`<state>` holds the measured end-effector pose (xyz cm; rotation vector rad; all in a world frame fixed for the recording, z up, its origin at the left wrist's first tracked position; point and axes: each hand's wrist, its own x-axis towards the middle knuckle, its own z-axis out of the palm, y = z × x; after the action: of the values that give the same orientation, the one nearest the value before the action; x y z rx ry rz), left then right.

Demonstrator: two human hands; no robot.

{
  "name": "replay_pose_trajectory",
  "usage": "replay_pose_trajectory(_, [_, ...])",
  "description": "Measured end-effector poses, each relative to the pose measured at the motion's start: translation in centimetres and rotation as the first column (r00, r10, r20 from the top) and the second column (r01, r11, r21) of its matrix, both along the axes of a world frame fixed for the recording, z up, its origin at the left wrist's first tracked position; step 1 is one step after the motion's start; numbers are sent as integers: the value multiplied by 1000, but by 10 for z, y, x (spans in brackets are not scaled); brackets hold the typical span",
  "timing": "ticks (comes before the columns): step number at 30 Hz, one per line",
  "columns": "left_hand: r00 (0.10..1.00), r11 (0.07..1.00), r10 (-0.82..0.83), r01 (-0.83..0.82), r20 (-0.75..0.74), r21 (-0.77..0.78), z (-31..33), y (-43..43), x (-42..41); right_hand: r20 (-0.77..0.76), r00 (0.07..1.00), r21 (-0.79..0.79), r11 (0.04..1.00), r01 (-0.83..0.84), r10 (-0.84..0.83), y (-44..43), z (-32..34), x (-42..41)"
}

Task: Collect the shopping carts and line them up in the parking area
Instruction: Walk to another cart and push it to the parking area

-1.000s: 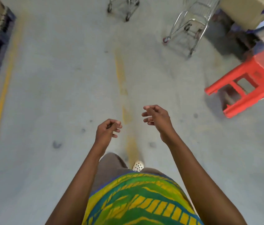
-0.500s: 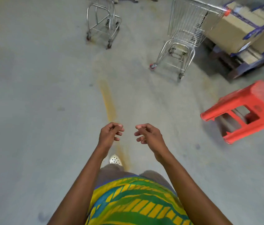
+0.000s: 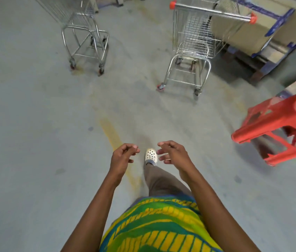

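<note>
Both carts sit nearer than before: left cart (image 3: 84,36), right cart (image 3: 194,50). Left hand (image 3: 122,158) and right hand (image 3: 173,154) loosely curled, empty, still raised. Red stool (image 3: 278,128) closer.

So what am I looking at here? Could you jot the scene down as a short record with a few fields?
Place: grey concrete floor with a faded yellow line
Carts: two metal shopping carts ahead, the left cart and the right cart, standing apart
Right cart handle: silver handle bar with red end caps
Left hand: fingers loosely curled, holding nothing
Right hand: fingers loosely curled, holding nothing
Contact with carts: none
Nearby: red plastic stool at right, cardboard boxes behind the right cart
</note>
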<state>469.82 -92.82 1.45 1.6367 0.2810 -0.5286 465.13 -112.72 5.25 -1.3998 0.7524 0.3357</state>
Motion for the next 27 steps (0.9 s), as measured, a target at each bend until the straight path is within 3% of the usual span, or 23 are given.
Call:
replay_pose_trajectory(8, [985, 985, 173, -173, -11, 18, 23, 15, 186, 134, 987, -79, 994, -74, 84, -25, 45, 261])
replay_pose_trajectory(15, [939, 940, 341, -341, -41, -3, 16, 46, 314, 93, 965, -58, 969, -242, 246, 16, 38, 422])
replay_pose_trajectory(22, [932, 931, 359, -361, -47, -46, -2, 112, 500, 84, 965, -81, 967, -240, 247, 82, 12, 593])
replay_pose_trajectory(27, [960, 960, 281, -281, -4, -16, 17, 176, 635, 91, 973, -57, 976, -209, 214, 144, 19, 703])
